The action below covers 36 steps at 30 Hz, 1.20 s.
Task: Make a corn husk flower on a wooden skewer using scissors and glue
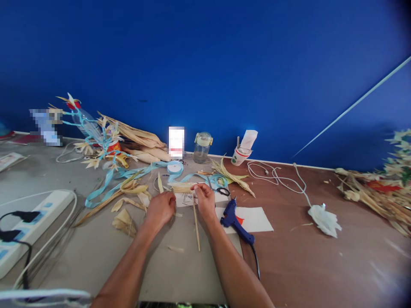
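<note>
My left hand (161, 208) is closed over the table, its fingers curled down, and what they hold is hidden. Close by, my right hand (206, 197) pinches at the right end of a pale dried corn husk strip (182, 188) that stretches between the hands. A thin wooden stick (196, 226) runs from below my right fingertips toward me. Under the hands lies white paper (184, 200). Dark-handled scissors (223, 192) rest just beyond my right hand. To its right, a blue hot glue gun (236, 220) lies on a white sheet (258, 219).
Light blue ribbon (105, 188) and loose husks (123, 222) spread at left, near a white power strip (35, 233). Along the wall stand a clear jar (202, 147) and a paper cup (239, 156). A white cable (300, 186) and crumpled tissue (324, 220) lie at right.
</note>
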### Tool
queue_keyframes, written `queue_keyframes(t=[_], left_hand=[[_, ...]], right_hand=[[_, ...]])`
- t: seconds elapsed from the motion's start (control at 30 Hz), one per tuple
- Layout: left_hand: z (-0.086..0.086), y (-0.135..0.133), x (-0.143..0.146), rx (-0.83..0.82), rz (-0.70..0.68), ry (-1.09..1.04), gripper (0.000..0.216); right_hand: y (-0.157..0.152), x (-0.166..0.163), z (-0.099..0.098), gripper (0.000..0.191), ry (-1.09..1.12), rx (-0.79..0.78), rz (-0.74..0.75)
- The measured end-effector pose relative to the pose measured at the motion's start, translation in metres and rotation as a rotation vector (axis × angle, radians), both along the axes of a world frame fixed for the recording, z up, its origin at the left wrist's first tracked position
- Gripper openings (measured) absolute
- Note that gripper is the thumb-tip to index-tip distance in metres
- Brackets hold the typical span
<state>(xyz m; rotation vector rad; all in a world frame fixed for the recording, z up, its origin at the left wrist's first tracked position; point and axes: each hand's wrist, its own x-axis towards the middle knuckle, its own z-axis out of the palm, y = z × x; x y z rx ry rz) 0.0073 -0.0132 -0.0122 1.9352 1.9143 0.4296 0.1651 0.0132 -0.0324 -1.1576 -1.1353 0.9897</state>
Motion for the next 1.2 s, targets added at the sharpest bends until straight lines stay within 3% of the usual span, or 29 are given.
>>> queue_keyframes(t=[0.2,0.3,0.5,0.7,0.8,0.93,1.1,1.2], left_hand=[[-0.005,0.004,-0.006,0.278,0.259,-0.378,0.019],[-0.004,0.006,-0.006,0.405,0.286,-0.516,0.020],[0.003,0.000,0.005,0.156,0.114,-0.796,0.034],[-0.007,0.003,0.010,0.023,-0.020,-0.812,0.022],[-0.009,0.006,0.011,0.012,-0.008,-0.862,0.020],[-0.008,0.006,0.012,-0.028,0.097,-0.986,0.025],[-0.008,0.004,0.015,-0.071,0.121,-1.070,0.029],[-0.006,0.002,0.017,-0.108,0.083,-1.078,0.030]], right_hand=[[0.003,0.004,0.002,0.019,0.212,-0.022,-0.019],[0.005,0.004,-0.001,0.019,0.369,-0.029,-0.013],[0.008,0.005,-0.002,0.018,0.432,-0.024,0.006],[0.006,0.006,-0.001,0.019,0.417,-0.024,0.013],[0.005,0.006,0.002,0.012,0.434,-0.031,0.017],[0.004,0.003,0.007,0.040,0.466,-0.030,0.008],[-0.002,-0.005,0.007,0.022,0.184,-0.069,0.190],[-0.005,-0.008,0.007,0.025,0.064,-0.076,0.192]])
